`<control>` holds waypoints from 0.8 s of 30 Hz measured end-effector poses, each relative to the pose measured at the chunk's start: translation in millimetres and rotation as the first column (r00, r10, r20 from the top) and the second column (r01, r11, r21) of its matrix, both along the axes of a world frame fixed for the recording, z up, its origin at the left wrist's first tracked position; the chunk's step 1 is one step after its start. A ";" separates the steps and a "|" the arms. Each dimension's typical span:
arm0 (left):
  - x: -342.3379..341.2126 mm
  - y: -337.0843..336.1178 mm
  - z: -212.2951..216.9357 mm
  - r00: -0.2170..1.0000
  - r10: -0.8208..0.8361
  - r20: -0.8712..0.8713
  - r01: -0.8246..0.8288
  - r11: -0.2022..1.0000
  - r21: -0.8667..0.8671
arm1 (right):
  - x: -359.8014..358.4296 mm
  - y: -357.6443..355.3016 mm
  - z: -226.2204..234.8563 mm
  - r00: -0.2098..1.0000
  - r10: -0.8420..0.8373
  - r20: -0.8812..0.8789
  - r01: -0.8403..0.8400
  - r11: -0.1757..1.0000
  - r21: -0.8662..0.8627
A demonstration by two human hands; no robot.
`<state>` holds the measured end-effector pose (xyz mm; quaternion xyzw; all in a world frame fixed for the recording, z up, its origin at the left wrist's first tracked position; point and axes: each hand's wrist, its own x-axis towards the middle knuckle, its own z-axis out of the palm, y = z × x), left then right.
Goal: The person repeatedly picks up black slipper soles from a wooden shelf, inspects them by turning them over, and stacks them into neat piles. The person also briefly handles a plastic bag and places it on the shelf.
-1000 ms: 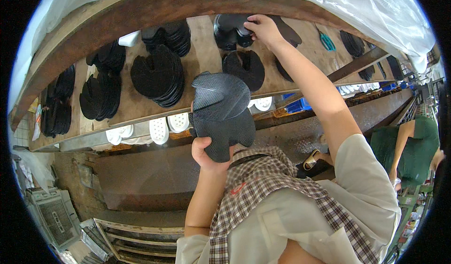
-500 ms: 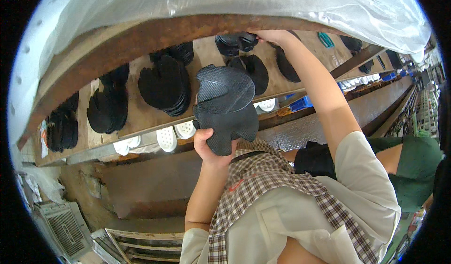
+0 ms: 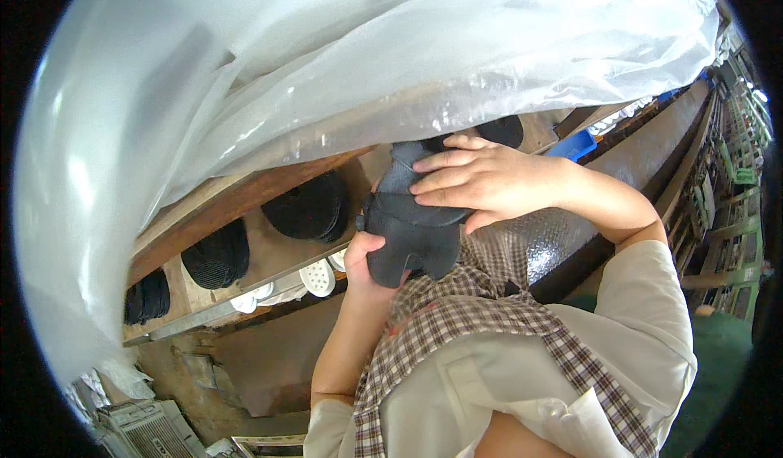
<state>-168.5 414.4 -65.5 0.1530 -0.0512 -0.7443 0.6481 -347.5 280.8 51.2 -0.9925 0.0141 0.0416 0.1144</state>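
Note:
In my left hand (image 3: 369,266) is a set of thin black notched pieces (image 3: 414,250), textured and flexible-looking. The thumb lies on the near piece and the fingers are behind. My right hand (image 3: 493,182) reaches across from the right, its fingers over the upper black piece (image 3: 400,182) and its thumb at that piece's lower edge. The upper piece overlaps the lower one. Behind my hands, on a wooden shelf, lie stacks of similar black pieces (image 3: 308,207), (image 3: 216,254). The plastic sheet hides part of the shelf.
A translucent plastic sheet (image 3: 457,58) hangs over a wooden beam (image 3: 245,205) above the shelf. White perforated pieces (image 3: 318,277) stand below the shelf edge. At the right are a blue bin (image 3: 573,146) and green metal racks (image 3: 738,238). An air-conditioner-like unit (image 3: 151,429) sits lower left.
My right hand has come back from the far stack to the black pieces in my left hand. The view has shifted, and the plastic sheet covers more of the shelf.

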 end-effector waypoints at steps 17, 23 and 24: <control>19.8 -20.7 34.6 0.832 0.554 -0.016 -0.547 0.818 -0.179 | -23.2 -60.6 -49.3 0.900 -0.393 0.188 0.351 0.909 0.224; 16.2 -27.5 38.5 0.872 0.489 -0.024 -0.486 0.860 -0.157 | 0.7 -44.5 -97.7 0.928 -0.277 0.250 0.268 0.961 0.073; 13.7 -28.5 36.2 0.888 0.456 -0.049 -0.457 0.868 -0.195 | 0.8 -44.5 -96.0 0.936 -0.286 0.206 0.280 0.958 0.059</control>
